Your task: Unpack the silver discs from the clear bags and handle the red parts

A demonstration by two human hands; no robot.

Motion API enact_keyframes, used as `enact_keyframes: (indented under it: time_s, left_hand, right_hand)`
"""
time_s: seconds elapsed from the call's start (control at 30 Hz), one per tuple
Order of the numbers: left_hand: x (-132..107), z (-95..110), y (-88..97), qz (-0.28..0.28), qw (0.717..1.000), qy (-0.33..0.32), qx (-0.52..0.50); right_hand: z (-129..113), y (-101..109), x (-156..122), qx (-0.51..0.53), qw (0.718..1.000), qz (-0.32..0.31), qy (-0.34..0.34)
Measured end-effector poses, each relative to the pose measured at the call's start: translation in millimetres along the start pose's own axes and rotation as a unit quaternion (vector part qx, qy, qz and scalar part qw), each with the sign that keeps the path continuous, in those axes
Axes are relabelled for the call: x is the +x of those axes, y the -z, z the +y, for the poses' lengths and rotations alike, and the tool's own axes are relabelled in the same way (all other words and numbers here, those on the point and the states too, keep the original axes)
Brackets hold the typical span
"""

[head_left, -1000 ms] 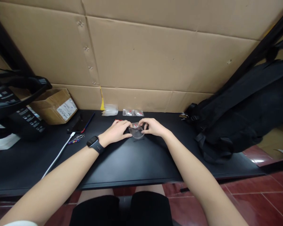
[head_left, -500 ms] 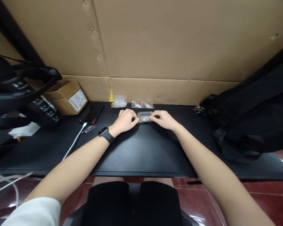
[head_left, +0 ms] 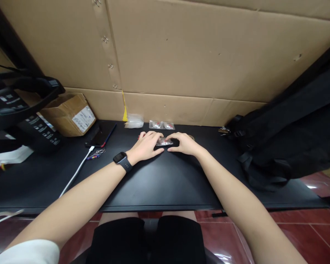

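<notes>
Bending over the black bench (head_left: 159,183), the person has both hands around a small clear packet (head_left: 164,142), which lies on the surface between them, well back from the near edge. The left hand (head_left: 147,146) is at one end of it and the right hand (head_left: 184,143) at the other. On each, the thumb is spread away from the fingers, leaving a gap, and the fingers come to the packet's far side; whether they press on it or only brush it, I can't tell from here. The two thumb tips point at each other, close but apart.

Just behind, by the cardboard panel (head_left: 181,55), lie two clear packets (head_left: 161,125) with round silvery, red-marked contents, and beside them a pile of clear bags (head_left: 134,121). Over on the person's left I make out a dark phone (head_left: 101,134), a white cable (head_left: 77,172), a colourful keyring (head_left: 96,154) and an open carton (head_left: 68,115). A black backpack (head_left: 291,128) slumps along the right.
</notes>
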State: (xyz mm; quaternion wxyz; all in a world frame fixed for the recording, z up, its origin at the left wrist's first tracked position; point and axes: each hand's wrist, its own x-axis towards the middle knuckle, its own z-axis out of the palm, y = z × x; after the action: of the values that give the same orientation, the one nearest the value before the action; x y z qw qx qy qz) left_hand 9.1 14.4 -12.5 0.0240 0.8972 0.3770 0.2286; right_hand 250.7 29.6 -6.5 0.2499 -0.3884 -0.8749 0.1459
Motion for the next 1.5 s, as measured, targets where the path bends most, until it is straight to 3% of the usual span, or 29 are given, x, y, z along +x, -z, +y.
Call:
enact_keyframes:
  time_s: [0.17,0.43,0.77,0.9,1.0,1.13,1.23,1.33,1.5]
  left_hand:
    - [0.7,-2.7,-1.6,0.015,1.0,0.019,0.004]
    - [4.0,-4.9,-8.3,0.071,0.986,0.132,-0.076]
    - [4.0,-7.4,-6.7,0.068,0.986,0.138,-0.068]
    - [4.2,-9.9,-6.0,0.078,0.985,0.14,-0.061]
    - [4.0,-11.4,-6.5,0.067,0.985,0.145,-0.059]
    - [3.2,-13.0,-7.7,0.053,0.987,0.136,-0.061]
    - [3.0,-14.8,-8.8,0.051,0.988,0.132,-0.06]
    - [3.3,-16.5,-10.1,0.049,0.989,0.127,-0.055]
    - [3.3,-16.8,-10.7,0.038,0.991,0.117,-0.051]
  right_hand:
    - [6.9,-7.9,0.2,0.066,0.997,0.027,-0.018]
    - [10.4,-11.6,2.7,0.13,0.987,0.054,-0.076]
    - [4.8,-11.6,4.8,0.169,0.979,0.079,-0.082]
    - [28.9,9.1,2.1,0.189,0.967,0.129,-0.115]
    - [61.5,24.2,-5.9,0.187,0.938,0.235,-0.174]
    - [95.8,28.7,-17.4,0.128,0.902,0.309,-0.274]
    - [105.0,26.3,-22.1,0.048,0.899,0.302,-0.312]
    - [105.4,27.6,-22.6,-0.069,0.901,0.298,-0.307]
    - [95.1,31.1,-17.4,-0.147,0.925,0.186,-0.295]
